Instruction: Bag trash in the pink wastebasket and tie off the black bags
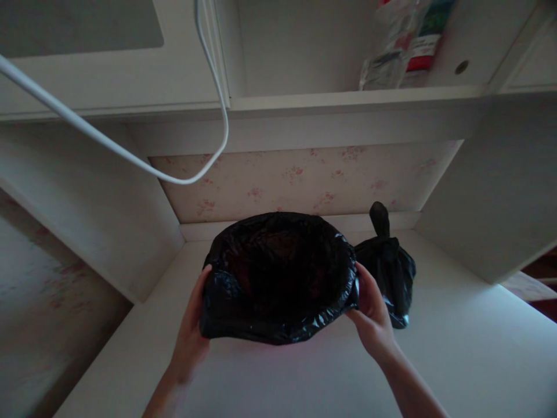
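A trash bin lined with a black plastic bag (278,331) is between my hands, its wide mouth facing me. The bag is folded over the rim all round and hides most of the bin; a dull red tint shows through inside. My left hand (195,316) grips the left side, fingers mostly hidden behind the bag. On the opposite side my right hand (372,313) is closed on the rim, thumb toward the top and fingers at the lower edge. A knotted black garbage bag (394,278) sits just beyond my right hand.
Beneath is a white desktop (261,383), with side panels (478,191) left and right. A shelf (348,101) above holds a clear plastic package (385,67) and a red-and-green packet (424,52). A white cable (174,179) hangs across the upper left. Floral wallpaper (278,180) covers the back.
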A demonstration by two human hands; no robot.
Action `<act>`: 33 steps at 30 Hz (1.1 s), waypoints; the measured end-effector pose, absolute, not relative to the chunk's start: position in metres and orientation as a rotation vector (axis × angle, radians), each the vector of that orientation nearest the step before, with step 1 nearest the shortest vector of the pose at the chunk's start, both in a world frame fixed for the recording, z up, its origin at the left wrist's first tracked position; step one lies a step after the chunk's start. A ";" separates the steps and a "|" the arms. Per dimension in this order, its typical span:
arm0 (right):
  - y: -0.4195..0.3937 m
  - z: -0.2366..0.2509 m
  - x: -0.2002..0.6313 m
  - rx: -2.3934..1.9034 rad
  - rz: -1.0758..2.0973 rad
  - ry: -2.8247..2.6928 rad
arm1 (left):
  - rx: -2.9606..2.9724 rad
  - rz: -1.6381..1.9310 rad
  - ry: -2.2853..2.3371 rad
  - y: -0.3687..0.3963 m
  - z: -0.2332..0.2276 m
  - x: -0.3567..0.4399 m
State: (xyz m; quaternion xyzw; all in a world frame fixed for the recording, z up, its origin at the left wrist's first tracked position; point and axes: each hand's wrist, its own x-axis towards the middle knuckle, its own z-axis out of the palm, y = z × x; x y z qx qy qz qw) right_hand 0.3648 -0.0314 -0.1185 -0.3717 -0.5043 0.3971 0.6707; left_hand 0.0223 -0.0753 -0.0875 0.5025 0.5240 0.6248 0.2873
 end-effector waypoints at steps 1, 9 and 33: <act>-0.029 -0.114 0.367 -0.846 0.880 -1.144 | 1.370 1.651 1.358 -0.074 -0.082 0.022; -0.018 -0.068 0.394 -0.878 0.721 -1.388 | 1.464 1.679 1.512 -0.063 -0.044 0.027; 0.002 -0.014 0.406 -0.876 0.909 -1.417 | 1.422 1.458 1.523 -0.040 -0.011 0.040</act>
